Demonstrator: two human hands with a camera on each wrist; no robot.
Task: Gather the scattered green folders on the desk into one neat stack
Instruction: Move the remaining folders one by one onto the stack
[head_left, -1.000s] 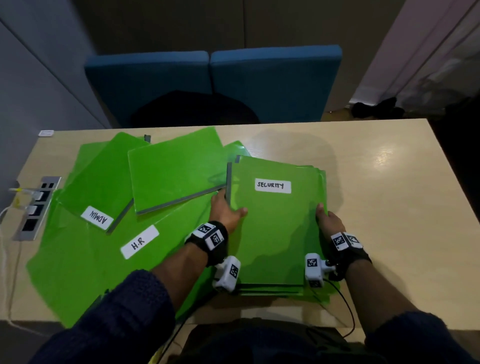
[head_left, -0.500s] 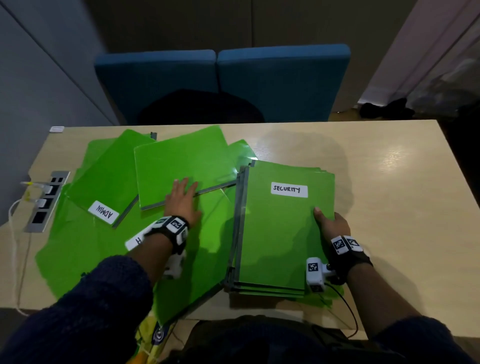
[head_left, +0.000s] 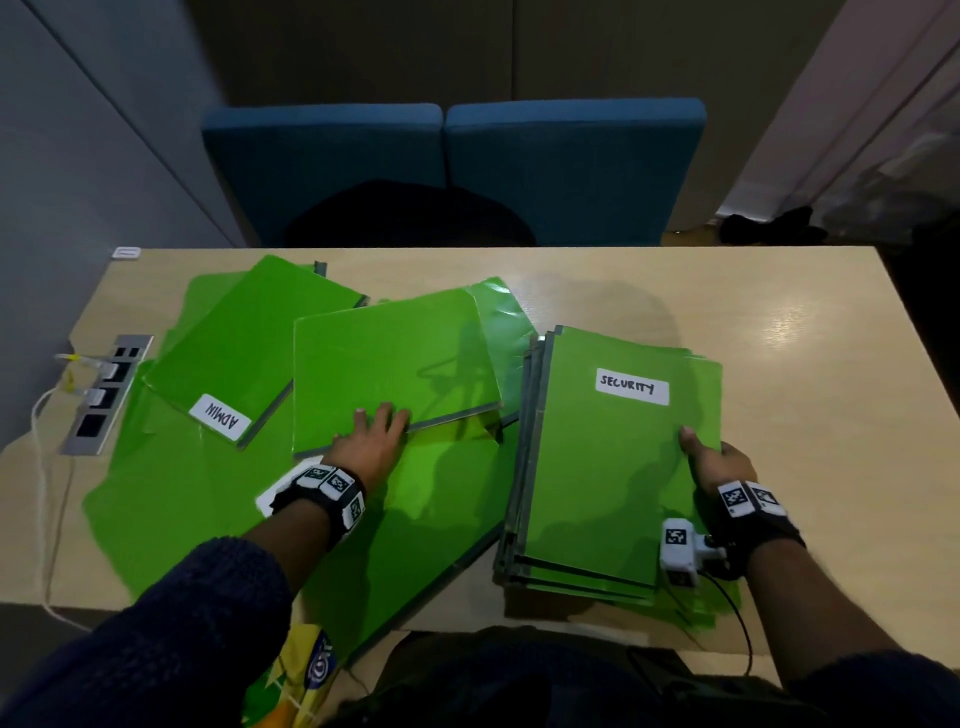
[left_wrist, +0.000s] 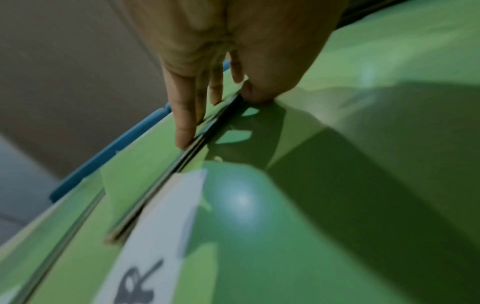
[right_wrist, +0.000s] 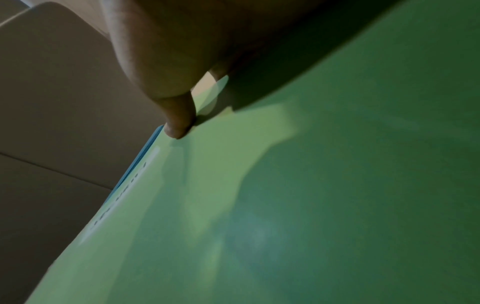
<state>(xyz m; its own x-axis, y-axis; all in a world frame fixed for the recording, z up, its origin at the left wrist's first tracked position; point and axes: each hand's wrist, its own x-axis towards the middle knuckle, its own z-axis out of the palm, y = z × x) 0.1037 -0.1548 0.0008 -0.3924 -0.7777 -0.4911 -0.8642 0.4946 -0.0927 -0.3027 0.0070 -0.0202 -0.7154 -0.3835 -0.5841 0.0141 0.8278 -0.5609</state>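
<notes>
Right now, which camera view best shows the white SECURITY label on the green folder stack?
The head view: the white SECURITY label lies fully visible and readable atop the green folder stack. The right wrist view catches it edge-on and blurred, unreadable. The left wrist view shows only another, partly visible label.

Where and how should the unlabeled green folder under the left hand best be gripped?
Probably at its near long edge, coming from the person's side. The unlabeled folder lies on top of the others, and that grey-trimmed edge overhangs the sheet below, so the left hand can lay fingers on top and hook the thumb underneath. Its far edge lies beyond easy reach.
</notes>
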